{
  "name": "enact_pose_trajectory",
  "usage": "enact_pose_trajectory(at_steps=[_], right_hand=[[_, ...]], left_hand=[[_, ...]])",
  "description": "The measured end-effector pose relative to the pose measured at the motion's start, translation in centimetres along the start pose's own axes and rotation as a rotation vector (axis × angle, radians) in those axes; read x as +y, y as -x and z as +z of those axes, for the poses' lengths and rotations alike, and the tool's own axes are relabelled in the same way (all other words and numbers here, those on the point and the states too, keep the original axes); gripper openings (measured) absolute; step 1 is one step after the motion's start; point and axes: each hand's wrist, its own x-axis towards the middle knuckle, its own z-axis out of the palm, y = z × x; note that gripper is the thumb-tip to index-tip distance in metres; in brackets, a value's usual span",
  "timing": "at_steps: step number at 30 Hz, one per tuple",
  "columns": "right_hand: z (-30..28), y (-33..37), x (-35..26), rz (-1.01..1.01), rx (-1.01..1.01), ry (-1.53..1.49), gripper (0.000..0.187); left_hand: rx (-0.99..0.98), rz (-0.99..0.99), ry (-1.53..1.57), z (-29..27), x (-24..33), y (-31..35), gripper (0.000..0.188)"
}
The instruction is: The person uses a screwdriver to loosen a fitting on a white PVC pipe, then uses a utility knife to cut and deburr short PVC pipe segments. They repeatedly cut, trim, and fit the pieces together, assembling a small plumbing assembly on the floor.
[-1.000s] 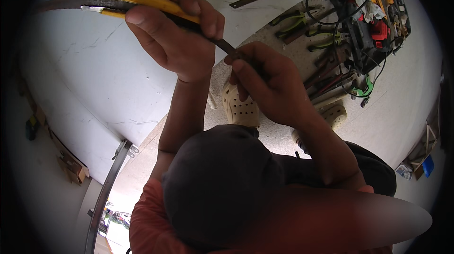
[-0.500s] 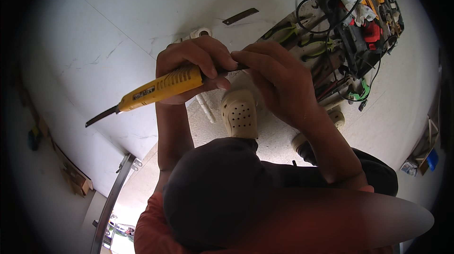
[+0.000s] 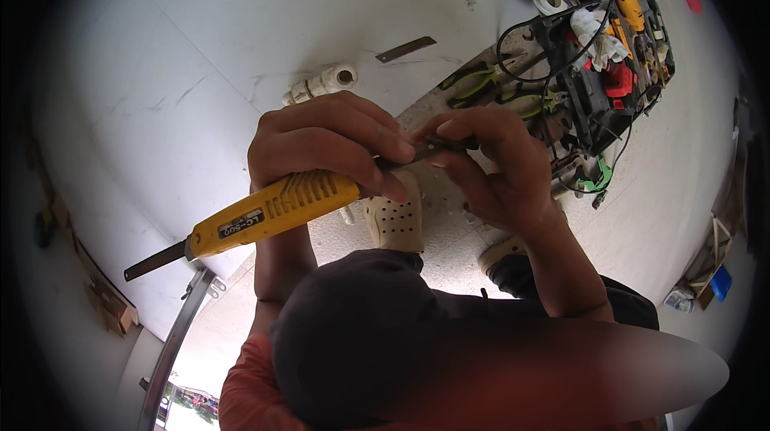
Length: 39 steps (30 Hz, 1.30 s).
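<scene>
Our L hand point(image 3: 325, 138) clamps yellow hndl point(image 3: 269, 206); R hand point(image 3: 501, 166) fingers pinch dark strip point(image 3: 419, 150) at hndl's R end. Loose blade point(image 3: 406, 48) lies beyond hndl.

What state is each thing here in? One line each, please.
Yellow tool: held, blade sticking out
Left hand: gripping the yellow tool
Right hand: pinching the dark strip
Loose blade: lying flat, unheld
White roll: lying on its side
Cream clogs: worn
Green-handled pliers: lying unheld

I note one dark label point(image 3: 241, 224) with legible pale characters on the left-lying yellow handle point(image 3: 290, 201), near side.
</scene>
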Motion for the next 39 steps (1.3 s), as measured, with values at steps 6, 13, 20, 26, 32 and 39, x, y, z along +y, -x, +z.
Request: enact_pose_trajectory(at_steps=[6, 13, 20, 26, 32, 39], right_hand=[[-0.6, -0.1, -0.2, -0.065, -0.085, 0.054, 0.031], [-0.6, -0.5, -0.3, -0.094, -0.036, 0.050, 0.030], [-0.5, -0.8, -0.5, -0.074, -0.016, 0.102, 0.031], [-0.8, -1.3, -0.3, -0.178, -0.072, 0.151, 0.032], [-0.9, -1.5, -0.3, -0.220, -0.103, 0.213, 0.031], [-0.3, -1.3, -0.2, -0.202, -0.073, 0.209, 0.028]], left_hand=[[0.026, -0.012, 0.004, 0.3, 0.0, 0.1, 0.037], [0.050, -0.016, 0.006, 0.0, -0.5, 0.3, 0.035], [0.026, -0.043, -0.075, -0.5, -0.5, 0.4, 0.034], [0.015, -0.067, -0.129, -0.8, -0.1, 0.5, 0.034], [0.002, -0.074, -0.120, -0.7, -0.1, 0.4, 0.035], [-0.003, -0.149, -0.144, -0.4, 0.0, 0.4, 0.030]])
